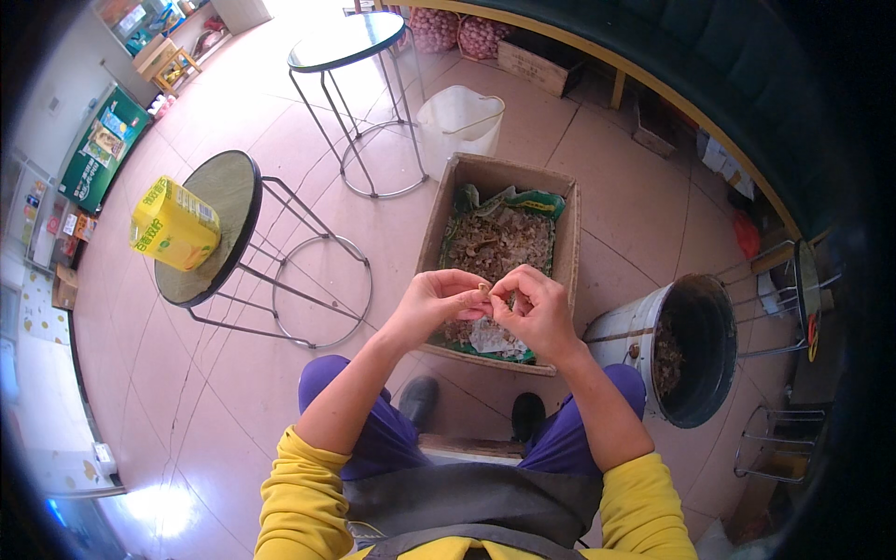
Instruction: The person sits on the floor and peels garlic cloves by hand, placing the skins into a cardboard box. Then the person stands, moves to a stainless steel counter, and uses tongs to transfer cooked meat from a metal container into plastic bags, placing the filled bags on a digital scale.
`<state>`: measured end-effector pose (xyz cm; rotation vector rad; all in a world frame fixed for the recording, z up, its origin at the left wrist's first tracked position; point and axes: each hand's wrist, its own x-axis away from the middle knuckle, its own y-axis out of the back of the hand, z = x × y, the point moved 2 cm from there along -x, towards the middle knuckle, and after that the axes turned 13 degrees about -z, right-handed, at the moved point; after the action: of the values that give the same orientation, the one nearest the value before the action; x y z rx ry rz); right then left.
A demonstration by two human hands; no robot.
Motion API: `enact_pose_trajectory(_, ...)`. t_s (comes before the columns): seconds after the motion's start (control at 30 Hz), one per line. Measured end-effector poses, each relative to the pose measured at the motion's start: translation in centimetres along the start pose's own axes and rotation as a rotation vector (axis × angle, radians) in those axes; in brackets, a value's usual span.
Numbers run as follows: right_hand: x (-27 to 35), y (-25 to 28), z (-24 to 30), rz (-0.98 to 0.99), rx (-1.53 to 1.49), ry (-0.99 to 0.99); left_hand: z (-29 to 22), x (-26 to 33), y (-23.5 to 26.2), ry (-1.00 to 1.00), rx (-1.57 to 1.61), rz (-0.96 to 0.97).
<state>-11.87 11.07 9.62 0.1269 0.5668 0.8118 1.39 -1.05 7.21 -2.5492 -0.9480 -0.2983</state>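
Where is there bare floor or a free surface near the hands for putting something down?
Bare tiles lie between the black stool and the cardboard box. The glass-topped stool shows nothing on it. Crowded: the box, full of brown pieces under the left hand and right hand, and the bucket on the right.

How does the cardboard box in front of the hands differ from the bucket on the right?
The cardboard box is rectangular and brown; the bucket is round, pale outside and dark inside. The box is lined with a green bag and heaped with brownish bits; the bucket shows only a small layer of similar bits at its bottom. The box lies straight ahead under the left hand and right hand; the bucket stands beside the right knee. Both rest on the tiled floor, open-topped.
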Motion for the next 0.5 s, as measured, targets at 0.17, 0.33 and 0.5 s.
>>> enact_pose_trajectory(0.17, -0.05, 0.16, 0.31, -0.034, -0.014, 0.001, 0.27, -0.09, 0.23, 0.005, 0.084, 0.002)
enact_pose_trajectory(0.33, 0.1, -0.05, 0.32, -0.022, -0.05, 0.043, 0.25, -0.12, 0.38, -0.044, 0.036, 0.048)
enact_pose_trajectory(0.5, 0.29, -0.11, 0.04, -0.027, -0.062, 0.09, 0.39, 0.03, 0.4, -0.051, 0.011, 0.034)
